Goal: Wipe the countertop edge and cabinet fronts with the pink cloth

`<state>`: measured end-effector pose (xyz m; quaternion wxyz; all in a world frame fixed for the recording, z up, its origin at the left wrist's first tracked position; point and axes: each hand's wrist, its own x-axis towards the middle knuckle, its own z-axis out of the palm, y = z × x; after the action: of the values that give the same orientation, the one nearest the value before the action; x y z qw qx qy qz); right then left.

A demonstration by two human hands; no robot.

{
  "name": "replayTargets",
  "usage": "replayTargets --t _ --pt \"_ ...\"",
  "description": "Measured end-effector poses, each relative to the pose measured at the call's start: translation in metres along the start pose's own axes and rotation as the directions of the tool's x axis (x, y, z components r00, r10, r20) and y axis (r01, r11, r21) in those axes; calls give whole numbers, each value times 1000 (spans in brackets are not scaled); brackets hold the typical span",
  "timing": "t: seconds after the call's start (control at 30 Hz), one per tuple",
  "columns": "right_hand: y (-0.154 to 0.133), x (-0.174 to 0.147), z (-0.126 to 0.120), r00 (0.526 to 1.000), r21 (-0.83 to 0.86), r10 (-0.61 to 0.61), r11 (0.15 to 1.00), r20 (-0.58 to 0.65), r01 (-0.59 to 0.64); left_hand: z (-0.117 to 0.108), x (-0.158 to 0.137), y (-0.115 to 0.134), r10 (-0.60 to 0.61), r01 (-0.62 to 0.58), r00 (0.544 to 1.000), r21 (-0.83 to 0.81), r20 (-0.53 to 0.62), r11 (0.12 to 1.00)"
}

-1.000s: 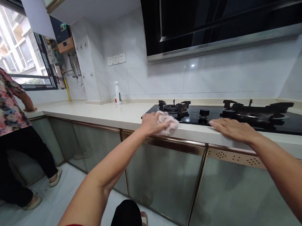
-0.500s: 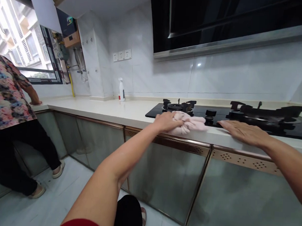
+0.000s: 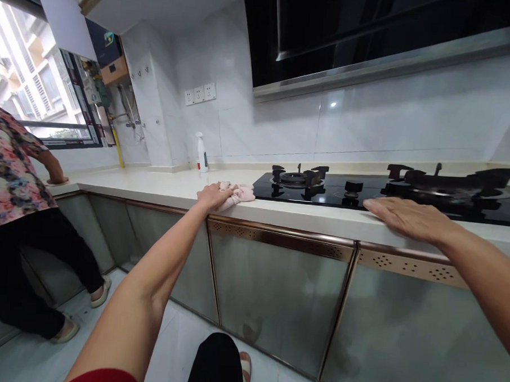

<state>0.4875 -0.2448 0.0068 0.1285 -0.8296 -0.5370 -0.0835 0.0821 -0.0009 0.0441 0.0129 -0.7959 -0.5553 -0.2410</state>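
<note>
A crumpled pale pink cloth (image 3: 241,194) lies on the white countertop (image 3: 166,180), just left of the black gas stove (image 3: 331,188). My left hand (image 3: 213,196) is closed on the cloth and presses it against the counter near the front edge. Flat on the counter's front edge, before the stove's right burner, rests my right hand (image 3: 410,218), its fingers stretched out and holding nothing. Between the two burners stands a black knob (image 3: 353,189).
A white spray bottle (image 3: 202,153) stands against the back wall. The black range hood (image 3: 371,38) overhangs the stove. Cabinet doors (image 3: 276,287) run below the counter. At the far left another person (image 3: 17,169) leans a hand on the counter by the window.
My left hand has slid the cloth leftward along the counter, from the stove's front edge to beyond its left side. My right hand stays in about the same place.
</note>
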Motion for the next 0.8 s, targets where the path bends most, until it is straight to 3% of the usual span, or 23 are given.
replayTargets --t 0.17,0.37,0.47,0.57,0.67,0.8 --pt "2 5 3 1000 -29 22 999 -4 -22 24 -28 60 200 -203 979 -74 -47 976" --pt "2 5 4 999 -27 48 998 -14 -48 46 -74 151 505 -513 858 -100 -90 853" --pt "2 2 3 999 -15 37 999 -39 -37 54 -90 171 578 -593 801 -78 -158 801" --pt "4 1 2 999 -2 23 1000 -27 -23 56 -91 160 652 -664 742 -34 -157 747" --pt "8 2 2 1000 10 16 1000 -4 -16 53 -79 124 695 -700 707 10 -128 714" --pt "10 4 3 1000 21 -3 1000 6 3 48 -59 57 657 -654 737 79 -155 752"
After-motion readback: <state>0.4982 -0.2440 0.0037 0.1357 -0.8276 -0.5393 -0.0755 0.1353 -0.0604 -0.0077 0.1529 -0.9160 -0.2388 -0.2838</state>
